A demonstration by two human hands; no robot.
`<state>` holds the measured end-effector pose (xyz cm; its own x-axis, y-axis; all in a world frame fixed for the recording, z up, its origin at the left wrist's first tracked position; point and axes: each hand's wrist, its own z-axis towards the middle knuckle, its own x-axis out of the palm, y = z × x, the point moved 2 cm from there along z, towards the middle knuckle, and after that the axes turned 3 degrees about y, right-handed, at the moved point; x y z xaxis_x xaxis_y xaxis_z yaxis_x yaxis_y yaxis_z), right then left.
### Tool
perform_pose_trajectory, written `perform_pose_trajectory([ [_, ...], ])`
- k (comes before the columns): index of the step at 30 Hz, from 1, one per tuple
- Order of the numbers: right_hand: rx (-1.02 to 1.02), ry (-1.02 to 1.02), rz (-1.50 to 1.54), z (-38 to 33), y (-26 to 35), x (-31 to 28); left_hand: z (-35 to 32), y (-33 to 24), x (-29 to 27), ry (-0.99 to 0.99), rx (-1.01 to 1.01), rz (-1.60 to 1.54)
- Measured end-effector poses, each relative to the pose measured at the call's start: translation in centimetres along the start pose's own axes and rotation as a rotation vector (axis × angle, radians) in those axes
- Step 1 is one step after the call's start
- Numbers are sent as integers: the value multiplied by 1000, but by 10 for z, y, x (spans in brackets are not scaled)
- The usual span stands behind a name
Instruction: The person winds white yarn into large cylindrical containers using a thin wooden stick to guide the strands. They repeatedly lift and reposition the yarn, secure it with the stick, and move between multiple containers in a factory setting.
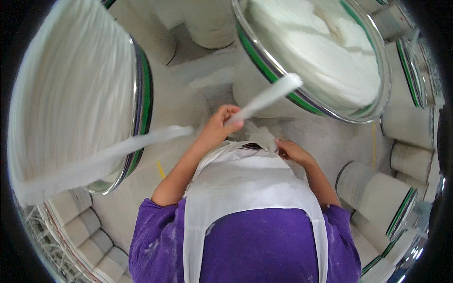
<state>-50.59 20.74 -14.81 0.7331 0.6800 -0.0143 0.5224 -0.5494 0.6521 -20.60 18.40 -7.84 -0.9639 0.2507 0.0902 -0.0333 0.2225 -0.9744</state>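
Note:
My left hand (221, 125) is closed on a thick white fibre strand (269, 96) that runs up and right to the rim of the large can on the right (264, 63), which is full of coiled white fibre. My right hand (290, 150) pinches a loose white tuft (262, 137) just in front of my white apron (245, 184). A second white strand (118, 153) stretches from near my left hand down to the left, across the big can on the left (141, 94), also packed with white fibre.
Many more round cans with green and dark rim bands stand around: several at the right (377, 198), several at the lower left (80, 226), others at the top. The pale floor (184, 99) lies between them, with a yellow mark (161, 169).

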Motion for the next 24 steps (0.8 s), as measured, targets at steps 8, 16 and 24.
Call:
perform_pose_trajectory([
  [8,-8,-290,-813,54,-92,26,-146,111,-46,-880,-325,253],
  [16,-155,-238,-974,18,9,16,-77,103,-72,-867,-40,-63],
  [24,-583,-526,-1703,-36,182,67,-57,100,-36,-691,-13,-250],
])
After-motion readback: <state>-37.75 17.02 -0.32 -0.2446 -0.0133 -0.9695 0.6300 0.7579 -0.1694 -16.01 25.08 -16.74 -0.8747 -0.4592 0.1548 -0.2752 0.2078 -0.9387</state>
